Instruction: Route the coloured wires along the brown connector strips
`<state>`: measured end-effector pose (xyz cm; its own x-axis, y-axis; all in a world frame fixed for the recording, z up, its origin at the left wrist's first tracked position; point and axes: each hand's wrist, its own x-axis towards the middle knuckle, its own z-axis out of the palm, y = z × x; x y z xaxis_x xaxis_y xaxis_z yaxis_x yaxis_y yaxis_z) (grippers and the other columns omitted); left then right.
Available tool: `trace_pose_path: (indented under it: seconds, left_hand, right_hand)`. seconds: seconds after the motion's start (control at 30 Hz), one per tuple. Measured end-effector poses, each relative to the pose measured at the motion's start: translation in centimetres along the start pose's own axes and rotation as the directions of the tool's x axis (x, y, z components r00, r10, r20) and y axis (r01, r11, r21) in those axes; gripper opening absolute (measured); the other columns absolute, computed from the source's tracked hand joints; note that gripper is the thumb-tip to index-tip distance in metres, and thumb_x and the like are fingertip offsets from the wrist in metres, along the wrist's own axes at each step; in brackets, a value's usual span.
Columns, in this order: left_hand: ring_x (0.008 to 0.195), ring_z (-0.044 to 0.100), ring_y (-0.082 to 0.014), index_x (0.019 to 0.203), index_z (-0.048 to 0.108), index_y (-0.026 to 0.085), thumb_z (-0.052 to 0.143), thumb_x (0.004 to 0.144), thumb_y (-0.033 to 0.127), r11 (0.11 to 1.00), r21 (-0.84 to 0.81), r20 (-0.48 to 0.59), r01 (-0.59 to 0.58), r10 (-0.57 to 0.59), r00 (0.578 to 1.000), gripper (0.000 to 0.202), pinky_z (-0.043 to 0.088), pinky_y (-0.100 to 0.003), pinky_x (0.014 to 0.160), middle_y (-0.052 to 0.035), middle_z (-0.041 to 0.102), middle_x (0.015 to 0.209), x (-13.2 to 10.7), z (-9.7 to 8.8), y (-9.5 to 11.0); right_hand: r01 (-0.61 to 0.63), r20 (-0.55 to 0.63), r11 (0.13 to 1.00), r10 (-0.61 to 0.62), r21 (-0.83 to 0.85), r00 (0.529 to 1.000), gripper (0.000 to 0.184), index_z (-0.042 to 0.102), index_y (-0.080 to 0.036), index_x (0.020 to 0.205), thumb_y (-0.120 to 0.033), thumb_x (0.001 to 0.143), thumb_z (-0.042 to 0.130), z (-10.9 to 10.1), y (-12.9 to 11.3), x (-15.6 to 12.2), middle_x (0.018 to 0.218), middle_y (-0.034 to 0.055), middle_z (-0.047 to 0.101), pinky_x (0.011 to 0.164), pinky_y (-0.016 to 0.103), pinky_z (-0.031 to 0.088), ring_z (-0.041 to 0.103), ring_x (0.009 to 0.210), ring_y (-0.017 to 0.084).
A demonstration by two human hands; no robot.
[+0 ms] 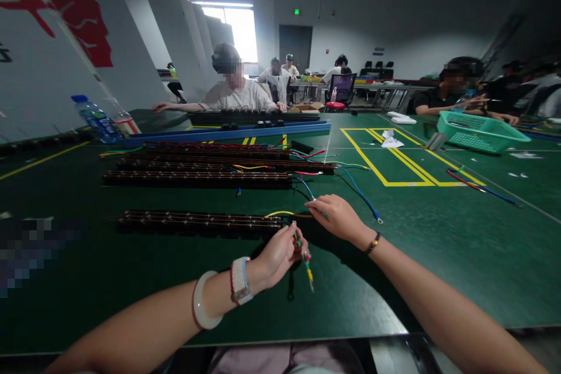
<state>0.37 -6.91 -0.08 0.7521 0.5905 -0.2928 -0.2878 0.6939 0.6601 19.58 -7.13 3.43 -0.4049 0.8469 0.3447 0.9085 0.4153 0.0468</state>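
My left hand (278, 254) is closed in a pinch on a short bundle of wires (304, 260) with green, red and yellow ends, held just off the green table (438, 234). My right hand (335, 214) rests beyond it, fingers curled over a yellow wire (280, 213) that runs into the right end of the nearest dark terminal strip (199, 222). Whether those fingers grip the wire is hidden. A blue wire (362, 196) lies just right of the hand.
Several more dark terminal strips (197, 178) with coloured wires lie further back, then a blue rail (228, 133). Two water bottles (94, 118) stand far left, a green basket (480, 131) far right. Yellow tape lines (394, 158) mark the table. Other people sit at the far side.
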Motion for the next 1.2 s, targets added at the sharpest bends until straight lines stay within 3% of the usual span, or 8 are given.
trace_pose_path:
  seconds: [0.13,0.3,0.43,0.53,0.77,0.87,1.0,1.2]
  left_hand:
    - [0.043,0.036,-0.0082,0.077,0.034,0.016,0.031,0.094,0.033,0.999,0.022,-0.034,0.028,-0.027,0.999,0.025,0.033,-0.021,0.049,0.004,0.031,0.05,-0.2,0.1,0.1]
    - [0.046,0.042,-0.0086,0.079,0.038,0.014,0.032,0.093,0.031,0.994,0.072,-0.057,0.081,-0.077,0.995,0.022,0.034,-0.022,0.051,0.0016,0.041,0.054,-0.2,-0.1,0.5]
    - [0.065,0.058,-0.0143,0.089,0.046,0.01,0.04,0.091,0.025,0.987,0.091,0.007,0.132,-0.133,0.991,0.016,0.046,-0.03,0.07,-0.0053,0.054,0.067,-0.6,-0.3,1.2]
    - [0.087,0.062,-0.0186,0.095,0.049,0.008,0.051,0.083,0.012,0.989,0.053,0.066,0.139,-0.142,0.988,0.013,0.044,-0.037,0.092,-0.0115,0.061,0.085,-1.5,-0.3,1.8]
    - [0.117,0.051,-0.0161,0.1,0.059,0.011,0.062,0.072,0.004,0.988,0.058,-0.091,0.146,-0.14,0.986,0.029,0.025,-0.033,0.113,-0.0099,0.057,0.117,-4.7,-0.2,3.1]
    - [0.124,0.046,-0.0174,0.112,0.057,0.015,0.064,0.072,0.006,0.977,0.126,-0.15,0.172,-0.152,0.977,0.042,0.025,-0.034,0.114,-0.0088,0.051,0.129,-6.2,-0.4,3.6]
    - [0.117,0.052,-0.0224,0.121,0.05,0.011,0.065,0.075,0.014,0.967,0.169,-0.069,0.188,-0.179,0.981,0.048,0.036,-0.038,0.107,-0.0146,0.049,0.129,-7.1,-0.8,3.3]
    - [0.109,0.058,-0.0232,0.123,0.043,0.007,0.058,0.078,0.011,0.99,0.031,-0.005,0.135,-0.135,0.991,0.047,0.038,-0.039,0.106,-0.0208,0.054,0.121,-4.6,-1.1,1.8]
  right_hand:
    - [-0.021,0.109,1.0,0.019,0.023,0.994,0.024,0.065,-0.019,0.105,-0.028,0.094,0.045,0.2,0.1,0.0,0.09,0.0055,0.064,0.075,0.028,0.037,0.057,0.082,0.016]
    - [-0.021,0.189,0.998,0.01,0.055,0.982,0.025,0.065,-0.018,0.105,-0.028,0.094,0.044,0.4,0.0,0.1,0.09,0.0068,0.064,0.075,0.029,0.038,0.057,0.082,0.016]
    - [-0.008,0.203,0.997,-0.007,0.074,0.979,0.026,0.065,-0.017,0.106,-0.027,0.094,0.044,0.5,-0.1,0.2,0.09,0.0074,0.063,0.077,0.029,0.038,0.056,0.084,0.016]
    - [-0.02,0.196,0.997,0.005,0.077,0.981,0.026,0.065,-0.017,0.107,-0.026,0.094,0.045,0.6,-0.1,0.3,0.09,0.0073,0.063,0.078,0.029,0.037,0.055,0.085,0.016]
    - [-0.097,0.166,0.983,0.071,0.157,0.984,0.026,0.065,-0.017,0.109,-0.029,0.092,0.05,0.4,-0.1,0.4,0.095,0.0076,0.061,0.081,0.03,0.039,0.054,0.089,0.017]
    - [-0.156,0.22,0.952,0.099,0.263,0.97,0.049,0.057,-0.016,0.122,-0.049,0.086,0.055,0.5,-0.9,0.3,0.112,0.0112,0.058,0.092,0.034,0.038,0.052,0.104,0.021]
    - [-0.202,0.278,0.94,0.123,0.275,0.953,0.084,0.045,-0.014,0.135,-0.066,0.071,0.063,1.2,-2.3,0.1,0.127,0.0146,0.05,0.098,0.042,0.033,0.044,0.116,0.027]
    - [-0.336,0.359,0.873,0.205,0.354,0.91,0.048,0.063,-0.016,0.108,-0.046,0.071,0.071,1.6,-1.8,0.8,0.097,0.0069,0.064,0.078,0.032,0.041,0.057,0.088,0.019]
